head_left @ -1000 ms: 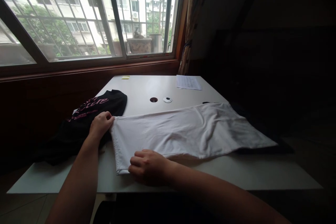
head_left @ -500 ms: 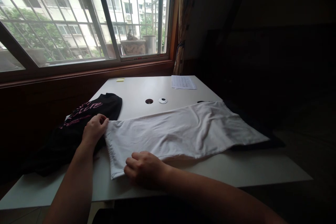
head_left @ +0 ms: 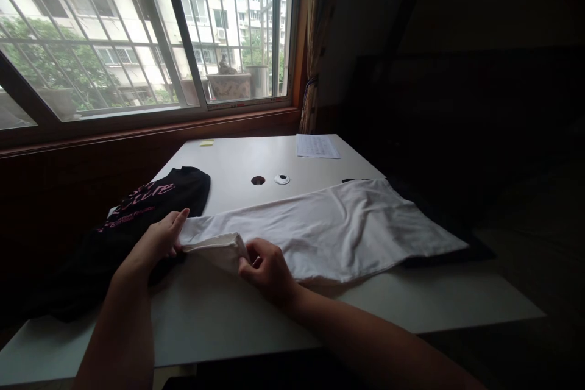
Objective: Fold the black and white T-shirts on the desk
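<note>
A white garment [head_left: 315, 225] lies stretched across the table, with some wrinkles toward its right part. At its left end my left hand [head_left: 165, 234] is closed on the corner of the cloth. My right hand [head_left: 267, 268] pinches the near corner, raised so that the hem edge bends upward between both hands. A black garment with pink lettering [head_left: 183, 195] lies on the left, partly behind my left hand and forearm. Dark cloth [head_left: 475, 248] shows under the right end of the white garment.
The white table [head_left: 228, 155] carries papers [head_left: 317, 146] and a yellow note [head_left: 206, 142] at its far side. A round hole [head_left: 258, 180] and a white ring-shaped cover [head_left: 282, 179] are near its middle. Behind stand a barred window and a curtain [head_left: 311, 91].
My right hand has moved up and slightly right, lifting the near left corner of the white garment off the table. My left hand has turned and shifted slightly left and down.
</note>
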`<state>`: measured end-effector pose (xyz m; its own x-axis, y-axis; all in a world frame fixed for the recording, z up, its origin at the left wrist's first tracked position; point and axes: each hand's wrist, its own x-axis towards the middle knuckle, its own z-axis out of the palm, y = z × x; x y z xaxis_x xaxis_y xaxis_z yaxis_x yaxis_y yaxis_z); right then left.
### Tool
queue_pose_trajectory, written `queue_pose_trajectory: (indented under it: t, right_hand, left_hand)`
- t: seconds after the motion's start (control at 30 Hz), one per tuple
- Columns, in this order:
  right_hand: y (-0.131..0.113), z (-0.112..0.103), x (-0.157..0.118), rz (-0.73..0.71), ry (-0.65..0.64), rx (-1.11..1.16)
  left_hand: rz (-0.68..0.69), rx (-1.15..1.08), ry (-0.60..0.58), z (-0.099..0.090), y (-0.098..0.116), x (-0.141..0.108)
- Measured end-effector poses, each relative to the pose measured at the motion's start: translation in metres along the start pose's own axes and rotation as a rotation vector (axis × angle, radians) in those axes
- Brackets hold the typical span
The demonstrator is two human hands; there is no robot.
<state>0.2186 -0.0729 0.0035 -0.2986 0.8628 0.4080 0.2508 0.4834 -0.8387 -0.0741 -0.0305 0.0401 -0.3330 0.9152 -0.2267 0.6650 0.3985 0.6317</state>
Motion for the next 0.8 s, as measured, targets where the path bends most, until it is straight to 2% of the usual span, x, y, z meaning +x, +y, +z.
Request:
queue_pose_trajectory:
  t: [0.13,0.2,0.27,0.4,0.53,0.6,0.7,0.8]
  right_hand:
    - [0.002,0.0,0.001,0.04,0.073,0.072]
    - [0.002,0.0,0.0,0.004,0.078,0.077]
    - [0.002,0.001,-0.002,-0.079,0.056,0.033]
    - [0.001,0.007,-0.009,-0.363,-0.116,-0.159]
    - [0.002,0.012,-0.012,-0.638,-0.31,-0.379]
    - [0.001,0.012,-0.014,-0.727,-0.404,-0.45]
    - [-0.002,0.009,-0.015,-0.776,-0.454,-0.483]
    - [-0.006,0.002,-0.015,-0.713,-0.403,-0.47]
  left_hand:
    - [-0.036,-0.106,-0.125,-0.001,0.009,-0.016]
    - [-0.026,-0.186,-0.161,-0.002,0.018,-0.025]
    - [-0.005,-0.244,-0.139,-0.001,0.027,-0.03]
    - [0.165,-0.214,-0.032,0.005,0.031,-0.029]
    - [0.303,-0.16,0.021,0.008,0.02,-0.019]
    - [0.333,-0.126,0.114,0.006,0.014,-0.013]
    - [0.3,-0.073,0.272,0.001,0.005,-0.003]
    - [0.222,-0.068,0.412,-0.005,-0.004,0.004]
